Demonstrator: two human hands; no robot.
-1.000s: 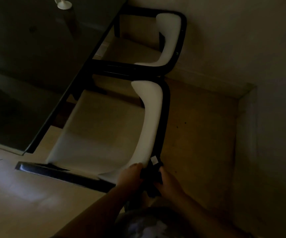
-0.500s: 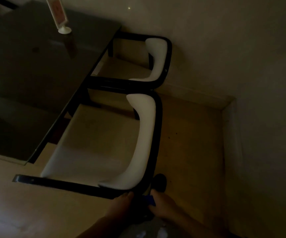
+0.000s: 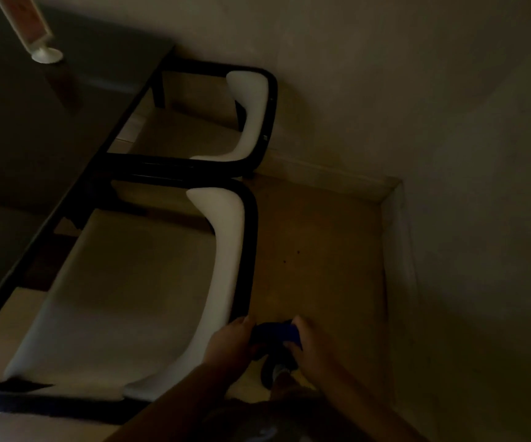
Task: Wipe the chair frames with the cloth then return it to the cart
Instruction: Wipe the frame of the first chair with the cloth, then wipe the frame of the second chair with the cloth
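Two white-cushioned chairs with black frames stand in a dim room, pushed under a dark table. The near chair's black frame (image 3: pixel 249 250) curves around its white backrest (image 3: pixel 226 250). The far chair's frame (image 3: pixel 272 100) stands against the wall. A dark blue cloth (image 3: pixel 277 334) is bunched between both hands just behind the near chair's rear corner. My left hand (image 3: pixel 230 341) grips its left side, close to the frame. My right hand (image 3: pixel 310 346) grips its right side. No cart is in view.
A dark table (image 3: pixel 50 129) fills the upper left, with a small sign on a white stand (image 3: pixel 45 54) on it. A wall (image 3: pixel 417 90) and skirting board (image 3: pixel 395 224) close in the right side. My dark shoe (image 3: pixel 270 371) rests on the tan floor (image 3: pixel 315 250).
The camera has tilted up, showing more of the table and wall. The cloth and both hands have come off the near chair's rear frame corner and sit slightly to its right.
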